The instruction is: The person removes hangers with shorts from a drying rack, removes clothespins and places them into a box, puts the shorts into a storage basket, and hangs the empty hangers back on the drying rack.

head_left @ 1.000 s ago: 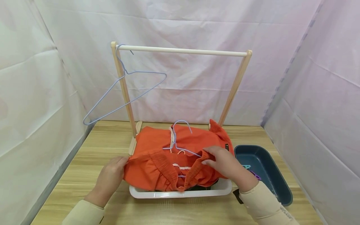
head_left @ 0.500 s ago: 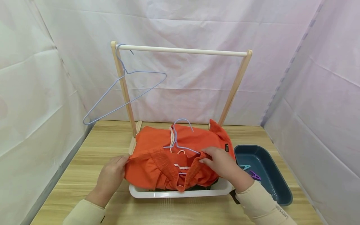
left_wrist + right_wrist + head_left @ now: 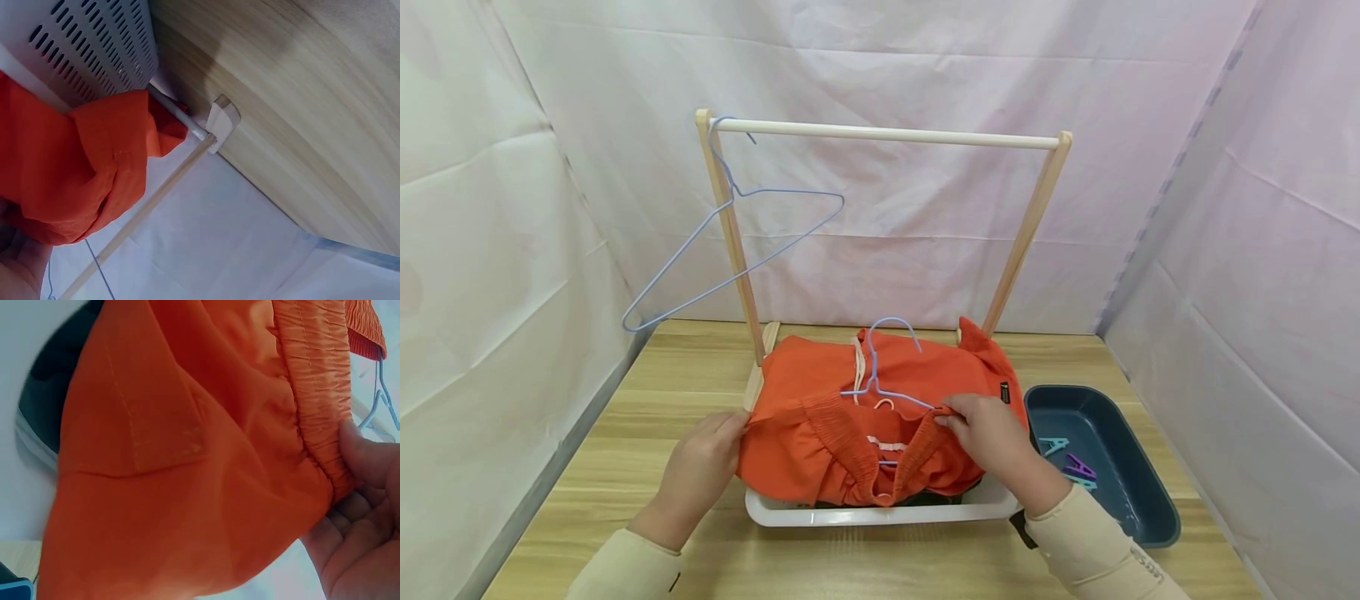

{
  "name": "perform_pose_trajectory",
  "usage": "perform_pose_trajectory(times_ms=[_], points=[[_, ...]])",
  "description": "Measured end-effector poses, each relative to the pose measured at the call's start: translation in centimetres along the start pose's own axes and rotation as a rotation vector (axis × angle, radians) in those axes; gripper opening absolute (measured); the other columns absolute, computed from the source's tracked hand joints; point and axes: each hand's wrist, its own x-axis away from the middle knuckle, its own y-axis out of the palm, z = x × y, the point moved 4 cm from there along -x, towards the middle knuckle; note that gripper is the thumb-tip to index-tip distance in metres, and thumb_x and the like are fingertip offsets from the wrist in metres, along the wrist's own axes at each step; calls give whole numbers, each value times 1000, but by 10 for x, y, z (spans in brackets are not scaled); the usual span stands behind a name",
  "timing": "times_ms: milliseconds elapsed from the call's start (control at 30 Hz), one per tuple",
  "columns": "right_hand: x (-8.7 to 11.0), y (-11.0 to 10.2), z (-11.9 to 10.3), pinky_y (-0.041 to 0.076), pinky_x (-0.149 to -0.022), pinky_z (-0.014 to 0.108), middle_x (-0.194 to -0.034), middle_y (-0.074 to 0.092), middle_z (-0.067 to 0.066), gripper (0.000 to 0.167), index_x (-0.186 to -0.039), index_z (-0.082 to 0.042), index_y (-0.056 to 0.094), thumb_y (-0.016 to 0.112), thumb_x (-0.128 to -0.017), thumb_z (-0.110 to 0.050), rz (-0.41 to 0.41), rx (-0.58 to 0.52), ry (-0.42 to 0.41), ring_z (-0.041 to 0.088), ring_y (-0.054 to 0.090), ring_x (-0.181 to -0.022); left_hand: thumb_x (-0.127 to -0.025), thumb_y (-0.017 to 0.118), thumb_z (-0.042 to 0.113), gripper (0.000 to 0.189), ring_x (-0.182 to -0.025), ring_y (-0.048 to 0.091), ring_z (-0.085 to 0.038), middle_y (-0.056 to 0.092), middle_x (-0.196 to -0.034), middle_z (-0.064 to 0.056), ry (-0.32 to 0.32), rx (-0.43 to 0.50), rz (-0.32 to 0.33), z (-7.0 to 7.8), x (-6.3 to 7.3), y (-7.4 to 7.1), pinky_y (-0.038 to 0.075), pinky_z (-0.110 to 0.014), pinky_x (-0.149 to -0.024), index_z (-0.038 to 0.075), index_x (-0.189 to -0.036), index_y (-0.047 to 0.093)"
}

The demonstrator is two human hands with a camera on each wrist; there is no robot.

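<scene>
Orange elastic-waisted pants [image 3: 831,437] are spread over a white basket [image 3: 880,517], their gathered waistband sagging in the middle. A blue wire hanger [image 3: 875,367] sits inside the waistband, with its hook and neck standing out above. My left hand [image 3: 700,458] pinches the left side of the orange cloth. At the waistband's right end, my right hand [image 3: 996,433] grips the elastic edge near the hanger's shoulder; in the right wrist view the thumb presses on the gathered band [image 3: 315,394]. Cloth hides most of the hanger's lower bar.
Behind stands a wooden rack with a white rail [image 3: 880,133]. Another blue hanger [image 3: 733,196] hangs from its left end. On the right, a dark blue tray [image 3: 1138,467] holds several clothespins [image 3: 1080,467]. More orange cloth [image 3: 812,358] covers the basket's back.
The hanger's hook has shifted slightly to the right and stands a little higher. My right hand has moved slightly, uncovering more clothespins. My left hand keeps its hold, shifting slightly right.
</scene>
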Motion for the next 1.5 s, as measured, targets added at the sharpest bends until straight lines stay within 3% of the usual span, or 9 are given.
perform_pose_trajectory(times_ms=[267, 400, 700, 867, 1033, 1200, 1367, 1500], points=[[7, 1, 0, 57, -78, 40, -90, 70, 2, 10, -93, -12, 72, 74, -83, -12, 112, 21, -35, 21, 67, -83, -68, 77, -4, 27, -77, 65, -30, 66, -83, -13, -75, 24, -95, 2, -7, -1, 57, -42, -66, -5, -93, 67], [9, 1, 1, 57, -77, 40, -89, 70, 3, 12, -94, -10, 73, 75, -82, -9, 165, 18, -49, 22, 67, -81, -71, 78, 1, 27, -79, 64, -30, 66, -86, -14, -107, 38, -125, 4, -12, -2, 57, -43, -67, -5, -95, 68], [13, -4, 4, 58, -72, 38, -81, 67, 2, 10, -87, -9, 71, 76, -80, -5, 279, 11, -77, 19, 66, -76, -75, 77, 5, 24, -82, 64, -28, 66, -88, -12, -106, 89, -123, 14, -33, -7, 57, -43, -72, -2, -96, 68], [16, -10, 3, 58, -73, 39, -82, 68, 3, 12, -88, -7, 71, 77, -78, -2, 338, 19, -111, 21, 67, -78, -75, 80, 9, 35, -89, 64, -29, 67, -96, -13, -132, 120, -164, 22, -48, -8, 57, -44, -77, -3, -105, 67], [18, -13, 5, 58, -75, 41, -84, 69, 6, 14, -89, -6, 71, 77, -77, 0, 370, 16, -119, 23, 67, -80, -74, 83, 19, 45, -99, 65, -31, 68, -105, -13, -135, 160, -249, 33, -66, -5, 55, -45, -85, -1, -111, 67], [18, -13, 6, 58, -75, 42, -84, 69, 6, 15, -90, -5, 72, 77, -77, 0, 372, 20, -111, 24, 67, -80, -77, 82, 24, 44, -104, 63, -28, 68, -109, -11, -131, 202, -374, 46, -81, 4, 54, -43, -88, 3, -112, 67], [19, -13, 5, 57, -76, 42, -84, 69, 7, 15, -89, -5, 71, 77, -77, 1, 378, 24, -118, 25, 66, -81, -79, 80, 25, 40, -105, 62, -27, 67, -109, -9, -157, 188, -484, 53, -86, 13, 53, -43, -89, 4, -111, 67], [19, -13, 7, 57, -75, 42, -82, 69, 7, 14, -88, -4, 71, 77, -77, 1, 385, 20, -118, 25, 66, -79, -81, 78, 22, 30, -97, 64, -24, 68, -100, -6, -154, 193, -502, 54, -87, 16, 54, -41, -86, 5, -102, 67]])
